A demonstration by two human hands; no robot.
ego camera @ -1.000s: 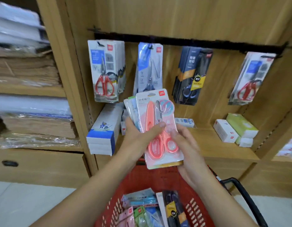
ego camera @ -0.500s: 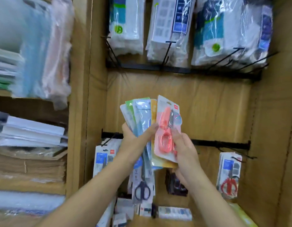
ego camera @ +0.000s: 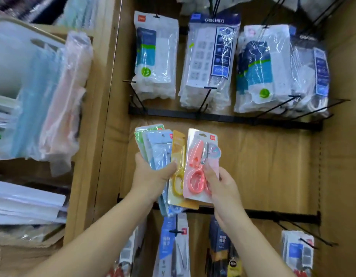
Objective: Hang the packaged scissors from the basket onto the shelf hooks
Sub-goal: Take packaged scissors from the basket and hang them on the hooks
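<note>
My left hand (ego camera: pixel 151 176) grips a fanned stack of scissor packs (ego camera: pixel 155 148) in green, blue and yellow. My right hand (ego camera: pixel 223 188) pinches a pink pack with coral-handled scissors (ego camera: pixel 199 166), pulled a little to the right of the stack. Both are held up in front of the bare wooden back panel, below the upper black hook rail (ego camera: pixel 223 117). Several bare black hooks (ego camera: pixel 293 101) stick out of that rail. The basket is out of view.
Bagged power strips (ego camera: pixel 209 60) hang above the upper rail. A lower hook rail (ego camera: pixel 283 215) carries hanging scissor packs (ego camera: pixel 173 246). A wooden upright (ego camera: pixel 105 96) on the left divides off shelves with plastic folders (ego camera: pixel 53 100) and paper stacks.
The view has tilted up from the basket and lower hooks to the upper rail. Both hands rose with the packs, and the pink pack has separated to the right of the stack.
</note>
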